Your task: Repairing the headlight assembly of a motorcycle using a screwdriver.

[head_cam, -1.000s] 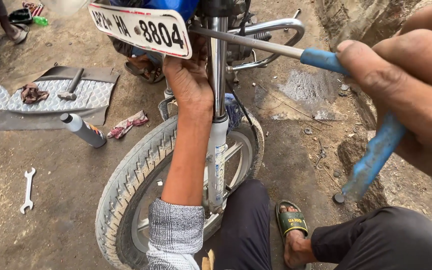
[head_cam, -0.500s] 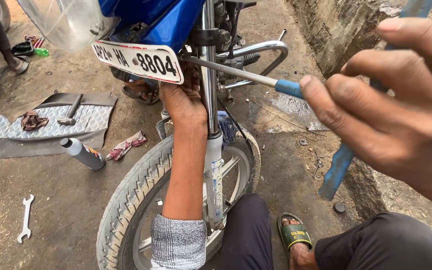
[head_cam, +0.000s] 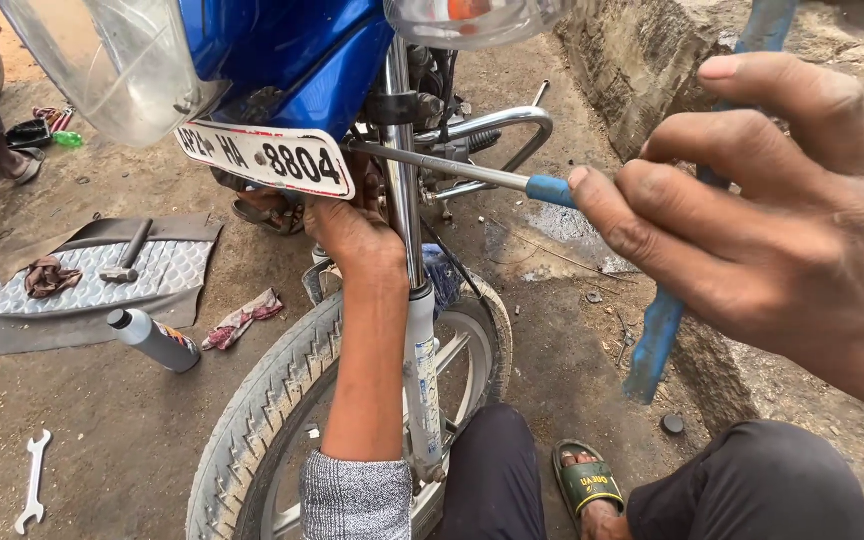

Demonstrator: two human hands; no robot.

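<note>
Blue motorbike fills top, front wheel on dirt floor, fork upright beside left forearm. Right hand near camera, grip closed on blue T-handle screwdriver, shaft tip at fork behind plate. Left hand reaches under plate, grip cannot tell. Bottle, hammer, wrench lie left

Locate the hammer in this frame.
In the head view the hammer lies at the left on the patterned metal sheet, beside a crumpled rag and above the grey bottle.
</note>
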